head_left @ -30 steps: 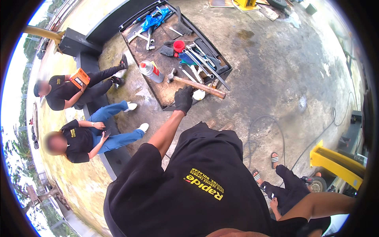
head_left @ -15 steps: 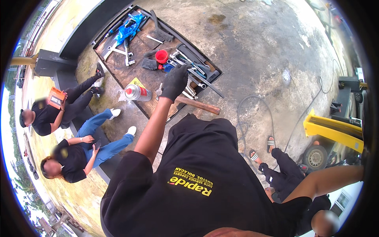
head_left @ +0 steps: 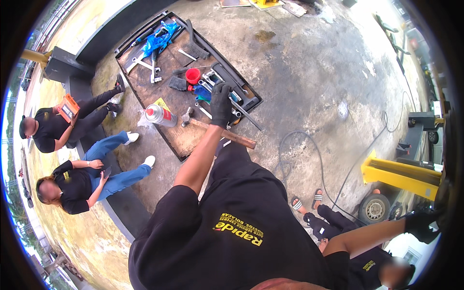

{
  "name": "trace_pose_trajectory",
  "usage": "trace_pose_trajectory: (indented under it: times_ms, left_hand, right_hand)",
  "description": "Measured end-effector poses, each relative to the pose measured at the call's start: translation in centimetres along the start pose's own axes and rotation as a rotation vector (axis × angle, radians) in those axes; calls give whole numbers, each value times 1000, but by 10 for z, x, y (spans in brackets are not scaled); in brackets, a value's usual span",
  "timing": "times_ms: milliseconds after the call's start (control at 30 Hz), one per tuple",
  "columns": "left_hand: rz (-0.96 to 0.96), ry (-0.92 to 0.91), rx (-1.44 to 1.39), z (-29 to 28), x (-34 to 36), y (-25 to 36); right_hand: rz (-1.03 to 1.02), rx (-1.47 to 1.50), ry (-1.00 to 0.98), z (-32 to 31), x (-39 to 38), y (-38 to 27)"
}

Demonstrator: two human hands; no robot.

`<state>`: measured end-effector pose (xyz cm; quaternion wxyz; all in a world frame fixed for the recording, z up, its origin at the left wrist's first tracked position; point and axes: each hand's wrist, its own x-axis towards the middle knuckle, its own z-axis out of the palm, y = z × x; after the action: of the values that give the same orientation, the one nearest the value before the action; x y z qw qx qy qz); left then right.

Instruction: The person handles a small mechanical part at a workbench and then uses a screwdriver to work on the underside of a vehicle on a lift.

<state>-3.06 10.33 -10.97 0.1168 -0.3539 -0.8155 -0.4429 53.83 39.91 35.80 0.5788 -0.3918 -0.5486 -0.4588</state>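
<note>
The left hand (head_left: 221, 104) has moved past the hammer (head_left: 237, 138) to the wrenches (head_left: 204, 111) on the tray's (head_left: 183, 140) right side, now within reach; I cannot tell whether its fingers, or the right hand's (head_left: 423, 227), pinch anything.

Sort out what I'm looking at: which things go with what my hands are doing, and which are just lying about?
Likely part of it:
- wrenches at your left hand
- tool tray holding them

Seemingly just lying about:
- hammer beneath your left forearm
- spray can
- red cup-like piece
- brush
- blue plastic
</note>
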Motion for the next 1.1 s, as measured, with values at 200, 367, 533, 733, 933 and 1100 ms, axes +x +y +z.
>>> trace_pose_trajectory:
  times_ms: [200, 367, 533, 733, 933, 1100]
  left_hand:
    - [166, 54, -262, -60, 27, 72]
    - [414, -22, -336, -78, 49, 151]
    - [690, -352, -528, -82, 84, 220]
    - [643, -583, -703, -91, 115, 298]
    - [544, -144, -979, -83, 159, 361]
    - [414, -707, -1424, -97, 215, 457]
  right_hand:
    - [40, 471, -898, -81, -166, -209]
    - [743, 1596, -1636, -102, -201, -360]
    - [778, 1608, -1806, -108, -137, -374]
    - [1170, 1647, -1431, -102, -156, -339]
    - [1392, 2080, -920, -85, -110, -315]
    - [1101, 1849, -828, -66, -51, -294]
